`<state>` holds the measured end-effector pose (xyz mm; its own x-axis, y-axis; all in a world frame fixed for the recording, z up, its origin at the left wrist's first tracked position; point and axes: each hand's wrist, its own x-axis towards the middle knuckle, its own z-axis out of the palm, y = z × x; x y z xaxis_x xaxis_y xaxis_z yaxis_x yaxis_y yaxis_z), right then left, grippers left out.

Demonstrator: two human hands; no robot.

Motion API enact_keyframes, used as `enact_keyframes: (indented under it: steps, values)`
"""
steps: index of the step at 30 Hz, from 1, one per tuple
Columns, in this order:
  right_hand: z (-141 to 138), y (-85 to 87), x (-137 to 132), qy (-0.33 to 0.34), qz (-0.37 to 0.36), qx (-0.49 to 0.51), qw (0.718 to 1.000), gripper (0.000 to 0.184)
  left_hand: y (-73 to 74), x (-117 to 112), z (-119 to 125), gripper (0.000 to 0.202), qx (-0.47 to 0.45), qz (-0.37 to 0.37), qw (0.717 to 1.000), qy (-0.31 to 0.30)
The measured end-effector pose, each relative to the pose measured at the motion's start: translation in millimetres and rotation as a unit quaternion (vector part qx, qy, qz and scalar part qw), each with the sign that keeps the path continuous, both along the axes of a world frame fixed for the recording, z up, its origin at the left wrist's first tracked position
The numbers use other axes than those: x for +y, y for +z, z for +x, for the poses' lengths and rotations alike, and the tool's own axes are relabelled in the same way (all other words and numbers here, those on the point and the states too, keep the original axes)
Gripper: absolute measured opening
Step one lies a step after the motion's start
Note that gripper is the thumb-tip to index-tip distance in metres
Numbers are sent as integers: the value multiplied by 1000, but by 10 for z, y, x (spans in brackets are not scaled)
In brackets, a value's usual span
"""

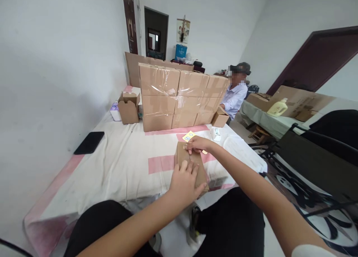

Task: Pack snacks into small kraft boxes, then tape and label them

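A small closed cardboard box (198,175) lies near the table's front edge, its long side pointing away from me. My left hand (186,180) rests on its top with the fingers spread, pressing down and gripping nothing. At the box's far end, my right hand (197,143) has its fingers bent and pinched together against the top. Whatever is between those fingertips is too small to make out; a shiny bit, perhaps clear tape, shows beside them. Partly behind the right hand is a yellow sheet with blue shapes (188,137).
Taped cardboard boxes (159,105) form a wall across the table. An open carton (129,111) and a black tablet-like slab (89,142) are on the left. A small white box (216,134) sits right. Behind, a co-worker (236,95) has a hand at another carton (220,117).
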<state>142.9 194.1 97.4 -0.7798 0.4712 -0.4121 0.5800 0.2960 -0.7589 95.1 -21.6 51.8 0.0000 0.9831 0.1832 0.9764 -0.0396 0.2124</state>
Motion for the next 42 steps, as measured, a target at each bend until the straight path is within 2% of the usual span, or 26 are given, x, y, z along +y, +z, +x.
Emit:
enact_keyframes:
  steps: [5, 9, 14, 17, 21, 27, 31, 34, 42]
  values:
    - [-112, 55, -12, 2, -8, -74, 997, 23, 27, -8, -19, 69, -3, 9, 1000, -8]
    - [-126, 143, -44, 46, 6, -43, 998, 21, 2, -12, -30, 70, -4, 10, 1000, -10]
    - [-134, 228, -54, 102, 17, 64, 993, 22, -24, -11, -38, 72, -8, 10, 1000, -12]
    - [-167, 199, -57, 109, 46, -1, 993, 24, -34, -6, -32, 72, -8, 12, 1000, -11]
    - [-230, 146, -80, 90, 107, -108, 984, 28, -48, -6, -11, 71, -10, 18, 1000, -9]
    - [-298, 197, -114, 44, 93, -180, 978, 31, -67, -23, -15, 72, -17, 14, 1000, -11]
    - [-342, 265, -123, 19, 114, -233, 966, 31, -92, -25, -22, 72, -22, 14, 1000, -11]
    - [-349, 288, -96, 5, 136, -269, 954, 39, -125, -21, -16, 72, -31, 17, 999, -9]
    - [-204, 244, -10, -77, 167, -284, 941, 58, -137, -39, -61, 68, -35, 43, 998, -28]
